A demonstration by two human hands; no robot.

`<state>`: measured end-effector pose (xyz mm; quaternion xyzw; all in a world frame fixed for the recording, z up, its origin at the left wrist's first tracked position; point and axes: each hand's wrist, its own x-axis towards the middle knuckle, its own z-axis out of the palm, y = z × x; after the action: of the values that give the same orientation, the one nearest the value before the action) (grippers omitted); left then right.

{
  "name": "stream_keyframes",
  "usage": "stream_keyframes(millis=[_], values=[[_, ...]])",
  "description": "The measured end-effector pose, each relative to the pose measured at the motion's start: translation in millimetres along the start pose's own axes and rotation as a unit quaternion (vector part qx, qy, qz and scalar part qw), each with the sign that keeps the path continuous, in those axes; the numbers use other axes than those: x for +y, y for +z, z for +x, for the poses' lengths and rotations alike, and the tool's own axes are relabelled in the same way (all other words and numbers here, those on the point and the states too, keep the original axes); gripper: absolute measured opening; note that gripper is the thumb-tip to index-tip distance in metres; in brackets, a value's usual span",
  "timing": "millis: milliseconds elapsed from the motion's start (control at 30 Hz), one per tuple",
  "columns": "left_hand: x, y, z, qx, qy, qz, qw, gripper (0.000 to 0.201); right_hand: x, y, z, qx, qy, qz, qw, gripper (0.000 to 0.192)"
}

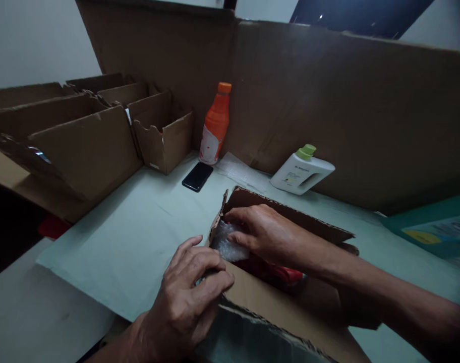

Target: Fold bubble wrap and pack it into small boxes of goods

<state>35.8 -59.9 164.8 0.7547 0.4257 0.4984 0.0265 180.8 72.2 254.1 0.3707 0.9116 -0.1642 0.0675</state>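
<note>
An open cardboard box (290, 307) stands in front of me at the table's near side. My left hand (194, 290) has its fingers bent over the box's near left corner, gripping the wall. Inside the box, my right hand (258, 232) reaches to the left end, thumb and fingers closed about a piece of bubble wrap (230, 244). Below that hand lies a shiny red object (288, 276), partly hidden by the hand and forearm, so its kind does not show.
Behind the box are a white jug with a green cap (300, 171), a flat bubble wrap sheet (243, 171), an orange bottle (215, 123) and a black phone (197, 176). Cardboard bins (82, 151) stand left, a teal container (438, 227) right. Tall cardboard panels (328, 101) close off the back.
</note>
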Motion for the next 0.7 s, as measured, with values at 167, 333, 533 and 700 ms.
stream_keyframes(millis=[167, 333, 533, 700], values=[[-1.7, 2.1, -1.1, 0.002, 0.0, 0.012, 1.0, 0.035, -15.9, 8.3, 4.9, -0.03, 0.041, -0.091, 0.995, 0.022], [-0.2, 4.6, -3.0, 0.007, -0.003, 0.033, 0.999, 0.032, -14.2, 16.2, -4.5, 0.008, 0.037, 0.007, 0.999, 0.026], [1.2, 5.7, -4.5, 0.007, 0.013, 0.068, 0.998, 0.031, 2.8, -6.0, -42.8, 0.038, -0.04, 0.092, 0.994, 0.041], [-1.8, 4.1, -26.8, 0.088, -0.068, 0.071, 0.991, 0.059, 48.9, -11.9, -154.1, 0.302, 0.036, 0.058, 0.951, 0.029]])
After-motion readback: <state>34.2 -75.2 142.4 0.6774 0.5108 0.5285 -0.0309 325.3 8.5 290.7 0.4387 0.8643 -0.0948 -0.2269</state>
